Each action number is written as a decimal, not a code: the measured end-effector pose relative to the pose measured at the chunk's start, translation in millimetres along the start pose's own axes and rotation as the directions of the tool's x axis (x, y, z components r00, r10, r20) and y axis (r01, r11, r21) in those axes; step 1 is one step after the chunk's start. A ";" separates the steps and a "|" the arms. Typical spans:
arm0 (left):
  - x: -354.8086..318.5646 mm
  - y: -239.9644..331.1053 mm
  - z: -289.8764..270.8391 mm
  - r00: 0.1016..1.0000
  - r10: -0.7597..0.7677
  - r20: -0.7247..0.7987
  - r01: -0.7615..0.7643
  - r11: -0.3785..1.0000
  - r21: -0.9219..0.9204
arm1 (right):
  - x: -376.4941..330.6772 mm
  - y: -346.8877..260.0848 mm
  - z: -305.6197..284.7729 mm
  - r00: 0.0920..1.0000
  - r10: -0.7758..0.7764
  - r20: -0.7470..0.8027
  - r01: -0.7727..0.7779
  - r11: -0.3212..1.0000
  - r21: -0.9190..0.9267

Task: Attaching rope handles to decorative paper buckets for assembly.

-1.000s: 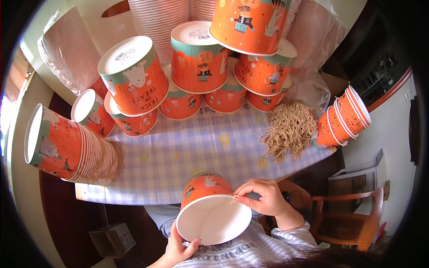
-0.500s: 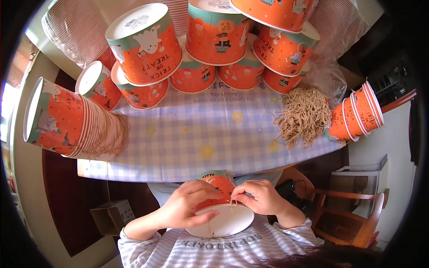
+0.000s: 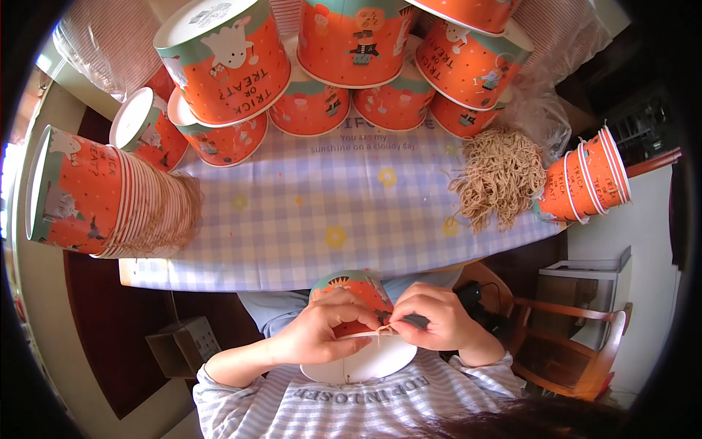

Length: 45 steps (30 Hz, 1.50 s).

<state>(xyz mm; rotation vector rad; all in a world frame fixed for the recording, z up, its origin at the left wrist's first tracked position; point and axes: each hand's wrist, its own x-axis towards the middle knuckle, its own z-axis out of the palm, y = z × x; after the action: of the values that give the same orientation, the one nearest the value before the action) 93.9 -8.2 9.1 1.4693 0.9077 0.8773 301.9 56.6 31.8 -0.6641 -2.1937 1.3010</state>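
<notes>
Pinching twine [image 3: 385, 330] at the rim of an orange paper bucket [image 3: 380, 360], 6 o'clock: right hand [image 3: 431, 319], thumb and forefinger closed on it. Left hand [image 3: 327, 329] half-curled over the same rim; cannot tell whether it also grips twine. Beyond, on cloth-covered bench [image 3: 278, 241]: nested bucket stack [image 3: 110, 199] at 9, twine heap [image 3: 500, 180] between 2 and 3, inverted buckets [image 3: 355, 45] piled at 12.

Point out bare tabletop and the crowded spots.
Widest free patch: mid checked tablecloth, bordered by nested bucket stack left, twine pile right, upturned buckets behind, and the held bucket off the near edge. Crowded: back, piled with buckets; right end, where twine, plastic bag and short bucket stack bunch together.
</notes>
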 end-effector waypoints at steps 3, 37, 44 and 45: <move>-0.7 -1.1 -0.2 1.000 0.016 0.014 -0.017 0.999 0.037 | -3.6 -10.9 -3.3 0.997 -0.068 -0.032 0.063 0.989 -0.132; 0.5 8.9 7.0 0.999 0.002 -0.050 0.001 0.998 0.059 | 5.5 -23.5 3.3 0.959 -0.176 0.221 0.268 0.816 -0.512; -0.8 5.1 6.3 0.999 0.023 -0.044 -0.019 0.996 0.087 | -4.8 -5.0 9.5 0.997 -0.069 0.025 0.072 0.973 -0.219; -0.5 5.3 6.2 0.999 0.025 -0.039 -0.022 0.996 0.086 | -7.3 -4.4 10.8 0.998 -0.066 0.021 0.069 0.972 -0.223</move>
<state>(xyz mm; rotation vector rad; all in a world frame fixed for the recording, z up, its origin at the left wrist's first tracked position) 99.6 -11.6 13.8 1.5429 0.9696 0.8978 299.9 43.1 30.0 -0.6584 -2.3746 1.0369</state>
